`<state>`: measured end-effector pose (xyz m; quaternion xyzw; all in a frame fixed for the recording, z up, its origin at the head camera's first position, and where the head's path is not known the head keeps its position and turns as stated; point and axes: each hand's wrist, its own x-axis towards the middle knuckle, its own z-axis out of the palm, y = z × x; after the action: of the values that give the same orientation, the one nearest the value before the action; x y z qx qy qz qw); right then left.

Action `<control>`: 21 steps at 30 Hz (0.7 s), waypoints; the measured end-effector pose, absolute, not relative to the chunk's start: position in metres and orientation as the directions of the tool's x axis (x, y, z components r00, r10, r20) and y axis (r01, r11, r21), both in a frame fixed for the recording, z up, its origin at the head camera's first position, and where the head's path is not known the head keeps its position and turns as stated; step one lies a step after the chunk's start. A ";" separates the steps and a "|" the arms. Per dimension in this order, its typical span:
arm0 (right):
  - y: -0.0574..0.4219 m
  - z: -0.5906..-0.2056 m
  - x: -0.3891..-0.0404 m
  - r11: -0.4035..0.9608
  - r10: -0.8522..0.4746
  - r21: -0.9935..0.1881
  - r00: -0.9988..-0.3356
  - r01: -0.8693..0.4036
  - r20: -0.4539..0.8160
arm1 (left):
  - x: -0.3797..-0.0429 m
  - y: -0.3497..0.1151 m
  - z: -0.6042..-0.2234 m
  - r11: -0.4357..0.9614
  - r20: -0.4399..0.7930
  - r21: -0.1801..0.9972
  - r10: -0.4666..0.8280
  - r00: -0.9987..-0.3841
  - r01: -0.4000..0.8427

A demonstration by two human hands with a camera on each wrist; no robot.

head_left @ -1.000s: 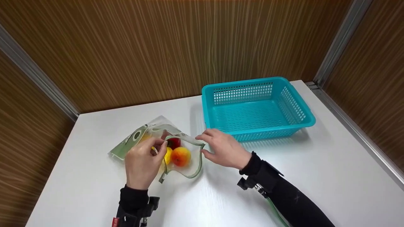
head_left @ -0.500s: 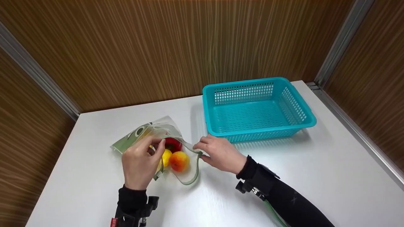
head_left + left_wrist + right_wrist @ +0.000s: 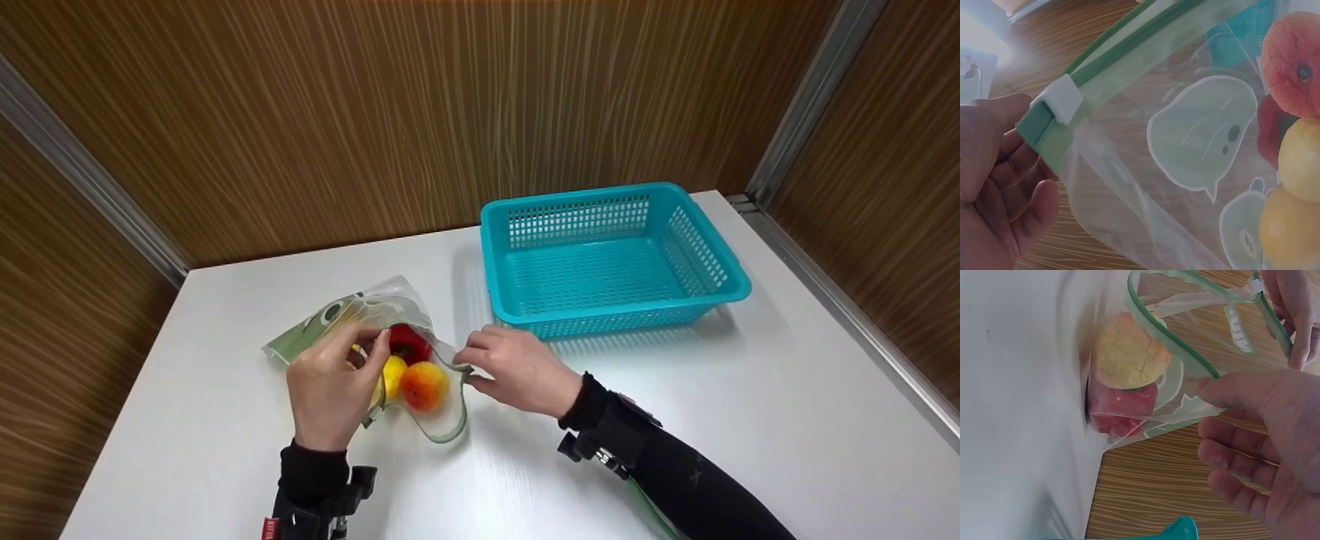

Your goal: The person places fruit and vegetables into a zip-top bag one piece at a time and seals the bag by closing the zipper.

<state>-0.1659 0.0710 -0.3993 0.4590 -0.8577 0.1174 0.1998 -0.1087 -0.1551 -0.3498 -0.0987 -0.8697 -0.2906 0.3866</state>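
Observation:
A clear zip bag [image 3: 450,435] with a green-edged mouth and green printed patterns lies partly raised on the table. My left hand [image 3: 330,386] pinches the left part of its mouth between thumb and forefinger. At the mouth's right corner, my right hand [image 3: 521,369] pinches the green edge, its other fingers loosely bent. Inside the bag sit an orange-and-yellow peach [image 3: 425,386], a lemon [image 3: 394,373] and a red bell pepper [image 3: 411,343]. The left wrist view also shows a round orange fruit [image 3: 1289,228] below the lemon, and a white slider [image 3: 1062,98] on the zip.
A turquoise plastic basket [image 3: 615,307] with perforated sides stands at the back right of the white table [image 3: 795,405], just beyond my right hand. Wood-grain panels [image 3: 375,135] rise behind the table and at both sides.
My right hand has moved a little left and toward me, drawing the bag's right corner with it. The bag's mouth has sunk lower, while my left hand has shifted slightly left.

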 end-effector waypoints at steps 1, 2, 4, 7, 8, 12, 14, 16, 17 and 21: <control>0.071 -0.400 -0.166 0.544 -0.742 -0.010 -0.487 -0.839 0.461 | -0.109 -0.155 -0.350 0.810 0.729 0.430 -0.052 -0.682 0.398; 0.070 -0.400 -0.166 0.538 -0.742 -0.002 -0.475 -0.843 0.472 | -0.109 -0.155 -0.350 0.809 0.730 0.431 -0.052 -0.682 0.400; 0.070 -0.401 -0.166 0.526 -0.740 0.007 -0.454 -0.851 0.496 | -0.109 -0.155 -0.351 0.808 0.729 0.432 -0.051 -0.682 0.401; 0.068 -0.403 -0.166 0.509 -0.737 0.022 -0.422 -0.860 0.528 | -0.110 -0.155 -0.351 0.809 0.728 0.433 -0.052 -0.684 0.398; 0.068 -0.404 -0.167 0.504 -0.736 0.027 -0.413 -0.863 0.536 | -0.110 -0.155 -0.351 0.809 0.727 0.433 -0.053 -0.685 0.397; 0.069 -0.403 -0.170 0.498 -0.723 0.034 -0.393 -0.866 0.568 | -0.111 -0.156 -0.352 0.809 0.724 0.438 -0.058 -0.688 0.393; 0.072 -0.400 -0.171 0.504 -0.699 0.008 -0.403 -0.863 0.591 | -0.111 -0.156 -0.352 0.808 0.722 0.442 -0.062 -0.689 0.390; 0.077 -0.396 -0.174 0.520 -0.661 -0.041 -0.432 -0.853 0.613 | -0.111 -0.157 -0.352 0.806 0.718 0.447 -0.065 -0.693 0.389; 0.080 -0.393 -0.175 0.527 -0.638 -0.076 -0.453 -0.847 0.623 | -0.110 -0.156 -0.352 0.805 0.715 0.449 -0.063 -0.696 0.388; 0.094 -0.381 -0.180 0.555 -0.524 -0.237 -0.556 -0.798 0.645 | -0.109 -0.154 -0.350 0.795 0.696 0.460 -0.045 -0.717 0.397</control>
<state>-0.1802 0.0936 -0.3807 0.3922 -0.8422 0.2624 0.2610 -0.1089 -0.1535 -0.3504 -0.1005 -0.8752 -0.3043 0.3624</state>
